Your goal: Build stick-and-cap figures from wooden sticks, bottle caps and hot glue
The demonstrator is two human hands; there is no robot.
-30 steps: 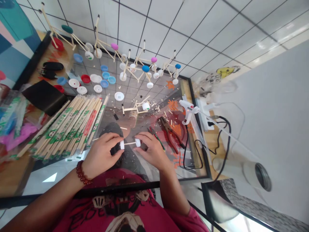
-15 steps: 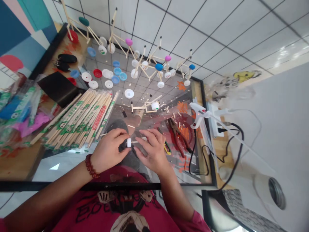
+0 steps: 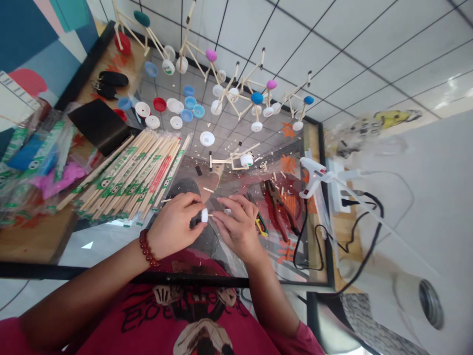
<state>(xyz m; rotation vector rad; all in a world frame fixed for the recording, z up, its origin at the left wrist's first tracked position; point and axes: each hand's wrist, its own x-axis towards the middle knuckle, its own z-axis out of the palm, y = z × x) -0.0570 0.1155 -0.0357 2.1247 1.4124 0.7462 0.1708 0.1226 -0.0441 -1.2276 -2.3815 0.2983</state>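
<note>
My left hand (image 3: 180,219) pinches a white bottle cap (image 3: 204,215) on its edge between thumb and fingers. From the cap's face a thin wooden stick (image 3: 210,215) sticks out toward the right. The fingertips of my right hand (image 3: 238,224) are closed round this stick, and most of it is hidden behind them. Another white piece (image 3: 227,211) shows between the right fingers; its kind is unclear. Just beyond the hands lies a small stick frame (image 3: 221,161) with a white cap wheel (image 3: 246,160) on it.
Wrapped chopsticks (image 3: 129,177) lie at left. Loose bottle caps (image 3: 190,102) and several stick models with cap wheels (image 3: 256,126) stand at the back. Red-handled pliers (image 3: 278,209), a yellow-green cutter (image 3: 261,226) and a corded glue gun (image 3: 313,176) are at right. Wood scraps litter the glass.
My right fingers have moved in from apart and closed on the stick beside the cap. My left hand keeps its pinch on the cap. The whole view has shifted slightly.
</note>
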